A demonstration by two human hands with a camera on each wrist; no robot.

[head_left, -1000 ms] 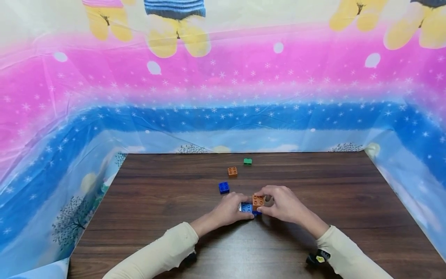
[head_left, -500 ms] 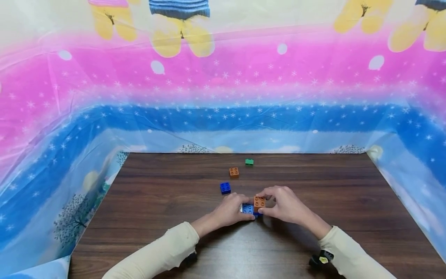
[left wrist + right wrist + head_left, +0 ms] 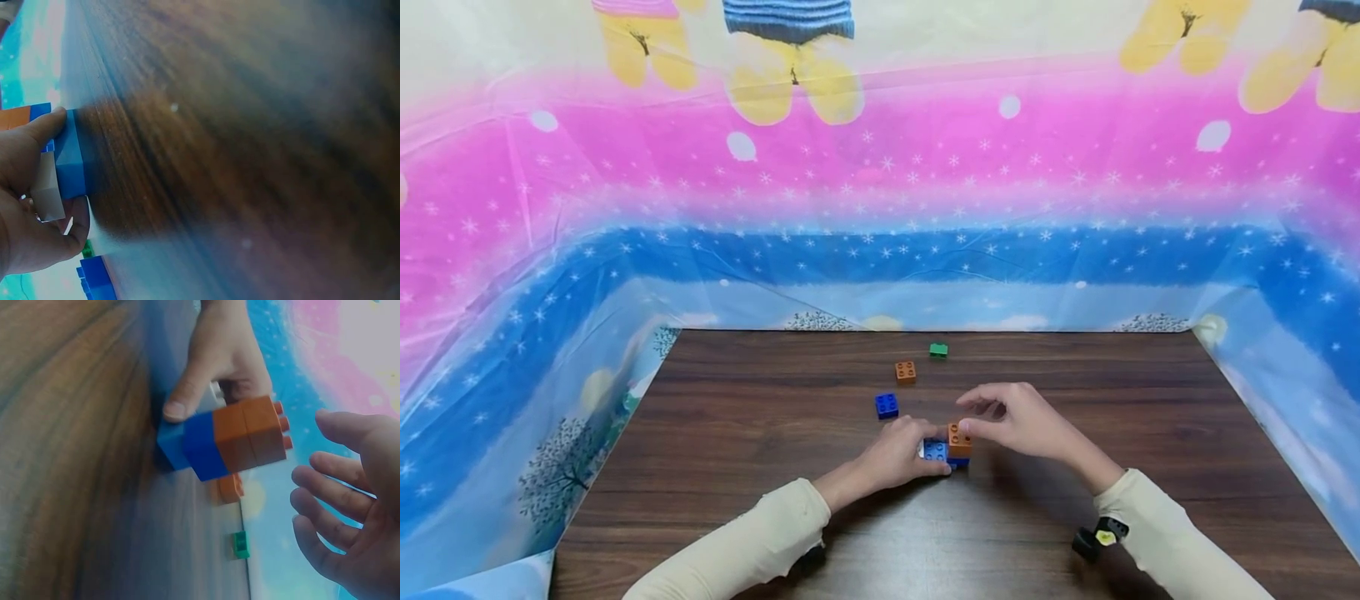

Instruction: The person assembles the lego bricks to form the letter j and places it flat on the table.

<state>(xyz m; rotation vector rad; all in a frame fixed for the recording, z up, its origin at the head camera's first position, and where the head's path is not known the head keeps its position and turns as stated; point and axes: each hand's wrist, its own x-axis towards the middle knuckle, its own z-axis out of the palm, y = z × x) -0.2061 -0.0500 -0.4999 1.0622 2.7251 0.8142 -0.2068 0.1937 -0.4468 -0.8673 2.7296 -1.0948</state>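
My left hand [image 3: 895,454] grips a light blue brick [image 3: 70,162] at the bottom of a small built stack, thumb on one side and fingers on the other. A white brick [image 3: 49,190] and a dark blue brick [image 3: 203,447] sit on that base. Two orange bricks [image 3: 250,432] are stacked on the dark blue one, studs facing up. Just above and to the right of them is my right hand [image 3: 1030,423], its fingers loosely bent and holding nothing. In the right wrist view a gap separates its fingertips from the top orange brick.
Beyond the hands, on the brown wooden table [image 3: 737,433], lie a loose blue brick [image 3: 887,406], a loose orange brick [image 3: 906,372] and a small green brick [image 3: 938,351]. A printed cloth [image 3: 880,250] hangs around the table's back and sides.
My right hand has let go of the orange bricks and risen slightly away from them. The left hand keeps its hold on the base; the loose bricks stay put.
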